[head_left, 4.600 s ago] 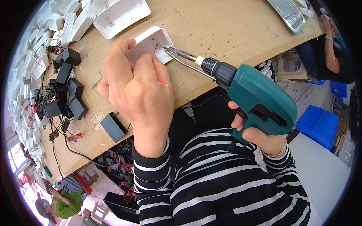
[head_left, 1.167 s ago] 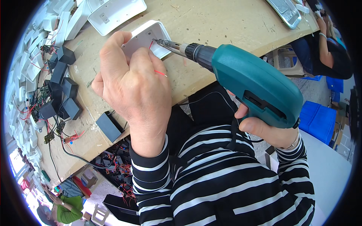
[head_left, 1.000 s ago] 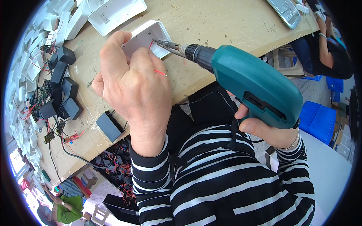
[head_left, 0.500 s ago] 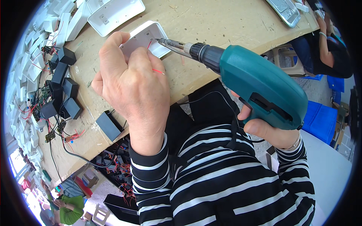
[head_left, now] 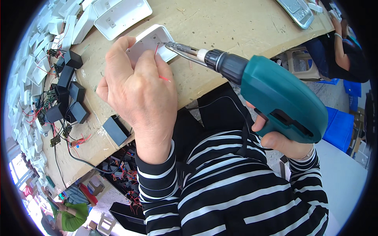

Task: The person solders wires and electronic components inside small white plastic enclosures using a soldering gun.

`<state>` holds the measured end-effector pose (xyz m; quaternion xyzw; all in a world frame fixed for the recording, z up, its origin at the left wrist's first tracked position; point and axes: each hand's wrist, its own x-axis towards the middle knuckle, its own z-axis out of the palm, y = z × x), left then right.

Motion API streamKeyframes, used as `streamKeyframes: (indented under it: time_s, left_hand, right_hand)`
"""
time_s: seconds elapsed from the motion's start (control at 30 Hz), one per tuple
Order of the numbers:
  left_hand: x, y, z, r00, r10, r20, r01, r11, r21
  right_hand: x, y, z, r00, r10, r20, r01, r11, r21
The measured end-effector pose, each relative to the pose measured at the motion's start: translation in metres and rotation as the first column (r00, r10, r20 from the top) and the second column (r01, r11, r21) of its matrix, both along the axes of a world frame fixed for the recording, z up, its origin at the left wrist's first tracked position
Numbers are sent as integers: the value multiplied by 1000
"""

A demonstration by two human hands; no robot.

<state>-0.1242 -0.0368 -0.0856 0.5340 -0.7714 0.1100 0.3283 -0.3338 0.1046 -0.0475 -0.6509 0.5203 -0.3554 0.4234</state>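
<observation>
The left hand (head_left: pixel 139 86) is bent over the white housing (head_left: pixel 146 42), apparently pinching a red wire (head_left: pixel 156 49); one end rises inside the housing and the other, with a bared end, emerges beside the knuckles. The fingertips are partly hidden, and whether they also bear on the housing wall cannot be told, although one finger overlaps its rim. The right hand (head_left: pixel 281 142) is wrapped round the handle of a green pistol-shaped soldering tool (head_left: pixel 283 98), thumb at the rear, its trigger area partly covered. The tool's dark tip (head_left: pixel 169 44) and the thin metal tube under it reach over the housing's near right rim and end just beside the upper wire end; actual contact cannot be confirmed. The housing is on the tabletop (head_left: pixel 220 33), open side facing the wearer. Judged from this arrangement, the step in hand is joining the wire to a contact inside the housing; the next move calls for the wire held steady and the tip brought squarely to the joint, clear of the plastic wall. Farther out, a second white housing (head_left: pixel 124 19) is beyond the first, black boxes (head_left: pixel 73 59) with leads lie to the left, and a metal tray (head_left: pixel 301 15) is at the far right.
</observation>
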Motion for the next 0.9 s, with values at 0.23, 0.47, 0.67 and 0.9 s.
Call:
streamKeyframes:
  time_s: [0.23,0.47,0.67,0.9]
  left_hand:
    - [9,16,23,998,-25,64,16,992,126]
    - [26,26,29,990,-143,-9,143,976,167]
    - [31,22,26,937,-348,-22,348,934,82]
    - [26,13,10,923,-352,-157,359,933,13]
  right_hand:
    - [7,12,0,920,-235,314,214,972,103]
    - [4,12,4,863,-358,356,306,932,194]
    - [2,12,6,872,-358,335,293,928,230]
    - [0,10,1,885,-310,346,255,947,195]
